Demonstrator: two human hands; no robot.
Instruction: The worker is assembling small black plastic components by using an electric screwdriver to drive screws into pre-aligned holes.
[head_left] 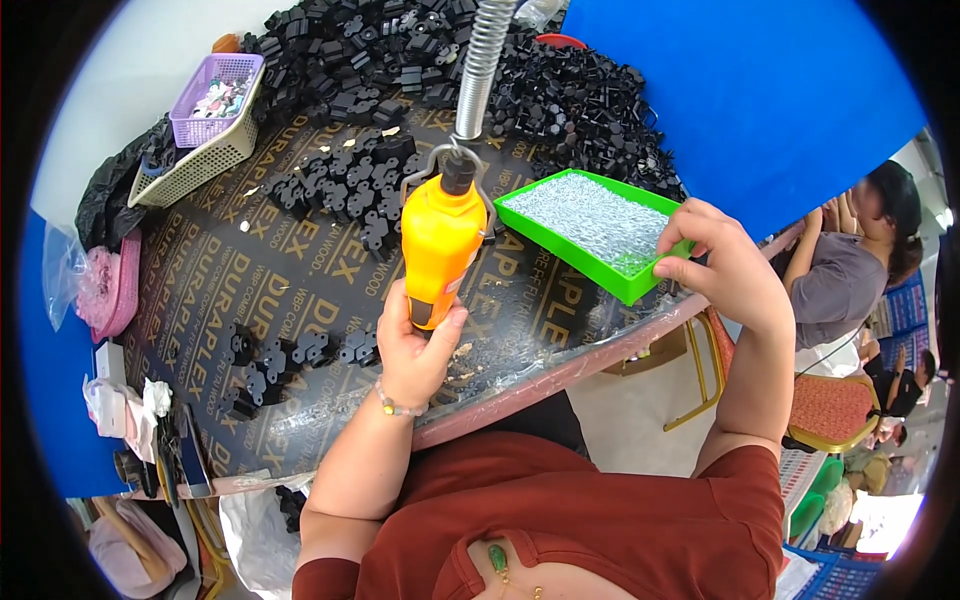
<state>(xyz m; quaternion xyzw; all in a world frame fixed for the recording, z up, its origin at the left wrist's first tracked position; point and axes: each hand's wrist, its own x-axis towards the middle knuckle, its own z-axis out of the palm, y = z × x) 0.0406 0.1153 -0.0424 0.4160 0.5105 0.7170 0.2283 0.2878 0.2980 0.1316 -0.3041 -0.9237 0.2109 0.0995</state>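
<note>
My left hand (412,350) is wrapped round the lower end of a yellow-orange electric screwdriver (440,240), which hangs from a coiled metal spring. At the right end of a shallow green tray (570,255), my right hand (715,255) has thumb and fingers close together over the rim and contents. Whether those fingers pinch a piece or the rim is hidden. Many small silvery screws (590,215) fill the tray. Left of the screwdriver, black plastic parts (350,185) stand packed in a group. Several similar black parts (312,348) lie nearer my left forearm.
Heaps of loose black parts (370,55) cover the table's far side, beneath the metal spring (485,70). Stacked baskets (205,160) stand at the left, with a pink basket (125,290) nearer. Hand tools (180,450) sit at the left edge. Another person (845,260) sits at the right.
</note>
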